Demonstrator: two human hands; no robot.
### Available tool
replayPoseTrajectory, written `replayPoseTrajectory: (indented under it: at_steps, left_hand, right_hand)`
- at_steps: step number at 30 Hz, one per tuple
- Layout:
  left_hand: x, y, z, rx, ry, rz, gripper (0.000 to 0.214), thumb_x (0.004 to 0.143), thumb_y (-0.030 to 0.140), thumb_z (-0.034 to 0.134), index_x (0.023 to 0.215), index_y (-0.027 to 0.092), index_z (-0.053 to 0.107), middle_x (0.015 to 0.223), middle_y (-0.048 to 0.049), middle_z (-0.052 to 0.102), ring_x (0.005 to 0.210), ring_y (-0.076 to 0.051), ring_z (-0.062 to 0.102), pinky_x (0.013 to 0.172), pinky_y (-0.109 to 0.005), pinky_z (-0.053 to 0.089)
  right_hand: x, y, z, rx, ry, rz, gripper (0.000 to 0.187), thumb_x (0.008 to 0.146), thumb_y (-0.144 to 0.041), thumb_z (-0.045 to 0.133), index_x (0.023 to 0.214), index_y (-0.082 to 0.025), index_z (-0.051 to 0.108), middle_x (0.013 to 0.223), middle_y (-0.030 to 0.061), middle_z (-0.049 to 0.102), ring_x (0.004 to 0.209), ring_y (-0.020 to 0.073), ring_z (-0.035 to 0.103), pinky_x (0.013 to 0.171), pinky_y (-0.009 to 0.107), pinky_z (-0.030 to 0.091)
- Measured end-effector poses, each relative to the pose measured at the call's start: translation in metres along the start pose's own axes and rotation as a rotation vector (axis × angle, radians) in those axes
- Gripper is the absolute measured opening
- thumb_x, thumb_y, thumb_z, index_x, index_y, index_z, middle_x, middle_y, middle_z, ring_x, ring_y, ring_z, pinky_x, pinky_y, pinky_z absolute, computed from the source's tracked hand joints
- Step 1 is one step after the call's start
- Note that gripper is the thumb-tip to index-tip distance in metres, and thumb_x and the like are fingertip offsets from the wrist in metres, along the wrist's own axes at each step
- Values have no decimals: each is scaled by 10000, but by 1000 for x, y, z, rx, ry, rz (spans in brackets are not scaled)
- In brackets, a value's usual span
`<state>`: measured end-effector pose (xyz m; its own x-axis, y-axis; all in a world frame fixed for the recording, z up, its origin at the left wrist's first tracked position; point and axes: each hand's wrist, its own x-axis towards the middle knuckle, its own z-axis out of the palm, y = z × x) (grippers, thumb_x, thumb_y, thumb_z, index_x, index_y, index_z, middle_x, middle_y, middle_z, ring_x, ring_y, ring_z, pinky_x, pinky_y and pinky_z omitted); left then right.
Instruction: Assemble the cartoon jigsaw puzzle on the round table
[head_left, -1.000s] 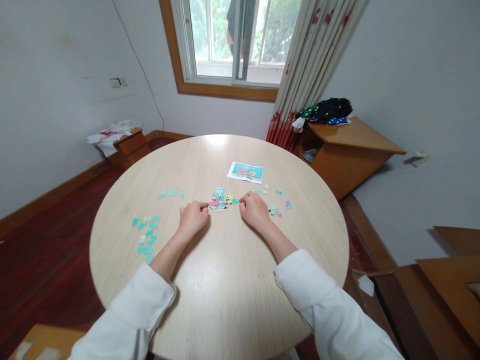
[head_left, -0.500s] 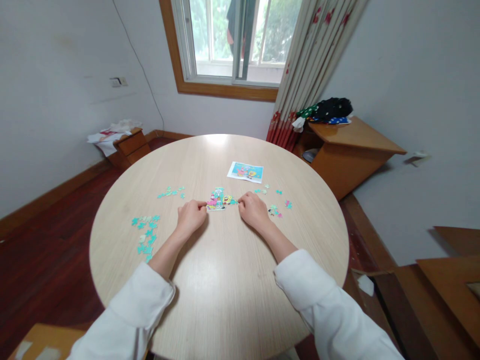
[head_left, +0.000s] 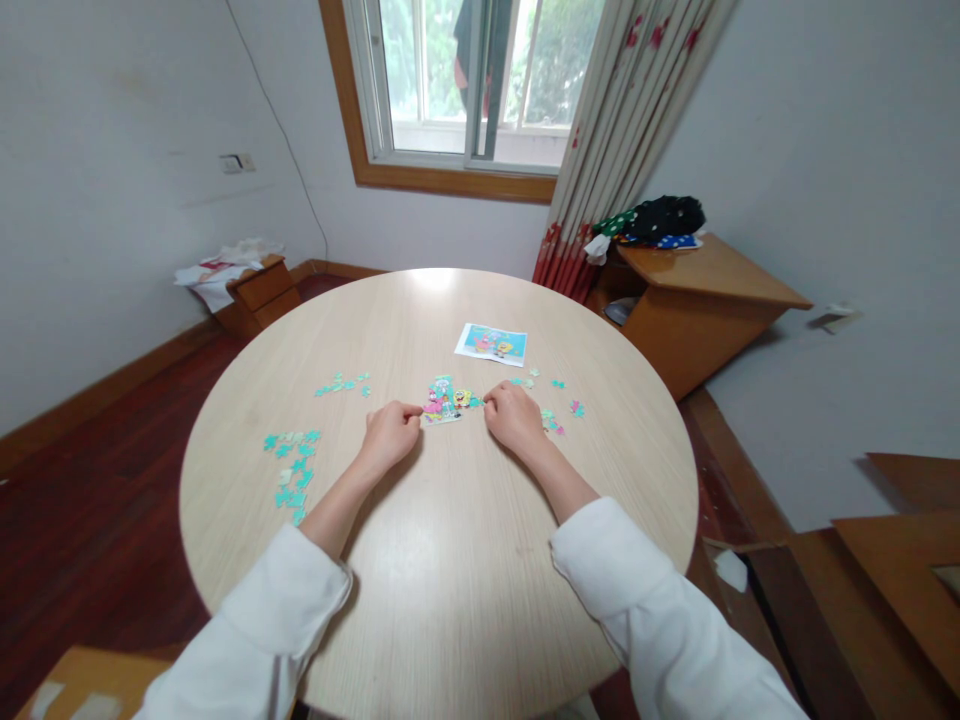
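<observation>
A partly joined jigsaw puzzle with pink, yellow and teal cartoon figures lies flat on the round table. My left hand is closed, its fingertips against the puzzle's left edge. On the other side my right hand, also closed, has its fingertips at a teal jigsaw piece at the puzzle's right end. Whether that piece is fully locked in cannot be told. Just behind lies a printed reference picture with the same cartoon figures.
Loose teal pieces lie in a group at the left, with more loose pieces farther back. Several mixed pieces sit beside my right hand, partly hidden by it. A wooden cabinet with cloths stands beyond the table's right edge.
The joined puzzle has slid slightly to the right and turned a little, and both hands have moved rightward with it. The loose pieces and the printed picture have stayed in place.
</observation>
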<state>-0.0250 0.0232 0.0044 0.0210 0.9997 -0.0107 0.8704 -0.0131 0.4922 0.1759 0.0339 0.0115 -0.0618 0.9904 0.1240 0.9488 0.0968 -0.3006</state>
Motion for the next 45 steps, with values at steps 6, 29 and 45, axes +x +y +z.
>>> replayPoseTrajectory:
  at_steps: [6,29,45]
  left_hand:
    - [0,-2,-7,42,29,-35,396,821,192,398,1036,209,731,1072,-63,719,1050,-234,635,975,-374,399]
    - [1,-5,-6,-17,118,-52,339,834,217,432,1058,192,685,1020,-77,719,960,-217,646,906,-352,418]
    - [0,-3,-6,-24,104,-51,333,820,200,423,1026,195,685,950,-65,720,938,-222,648,916,-371,391]
  right_hand:
    - [-3,-6,0,46,-31,-25,307,879,-170,411,974,-154,703,1059,100,653,1026,200,577,828,281,414]
    - [17,36,0,61,125,62,329,854,-131,422,1054,-150,682,1128,115,638,1046,217,547,916,333,365]
    - [19,41,7,9,103,75,330,879,-171,422,1065,-180,695,1148,122,608,1076,244,502,920,385,329]
